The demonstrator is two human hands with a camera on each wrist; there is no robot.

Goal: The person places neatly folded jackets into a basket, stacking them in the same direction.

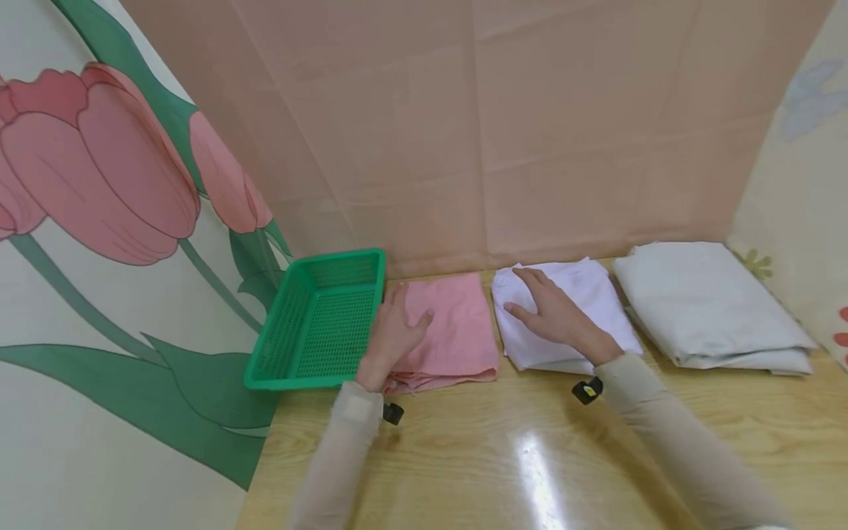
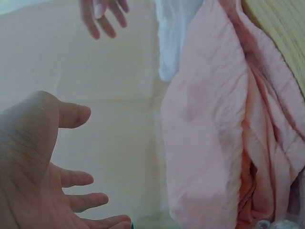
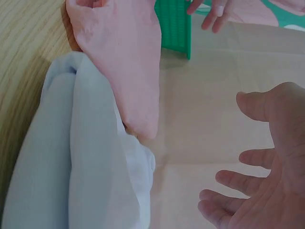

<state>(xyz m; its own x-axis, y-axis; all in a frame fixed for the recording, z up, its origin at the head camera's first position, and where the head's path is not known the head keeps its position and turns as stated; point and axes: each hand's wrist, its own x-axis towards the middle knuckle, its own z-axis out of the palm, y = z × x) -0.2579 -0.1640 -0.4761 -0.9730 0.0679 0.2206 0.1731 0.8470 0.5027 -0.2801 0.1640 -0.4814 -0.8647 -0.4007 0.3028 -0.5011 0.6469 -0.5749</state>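
Note:
My left hand [image 1: 397, 331] is over the left side of a folded pink cloth [image 1: 457, 324], near the basket's right rim. Its fingers are spread and nothing lies between them; in the left wrist view a gap separates this hand [image 2: 43, 167] from the pink cloth [image 2: 205, 114]. Above a folded white cloth [image 1: 589, 287] is my right hand [image 1: 553, 313], thumb apart from the fingers and holding nothing. The right wrist view shows that hand [image 3: 262, 167] apart from the white cloth [image 3: 95, 152].
A green plastic basket [image 1: 308, 368] stands left of the pink cloth on the wooden table [image 1: 464, 456]. To the right lies a thicker folded off-white cloth [image 1: 715, 302]. A beige hanging sheet [image 1: 530, 147] covers the back, and a wall with painted tulips [image 1: 119, 162] is at the left.

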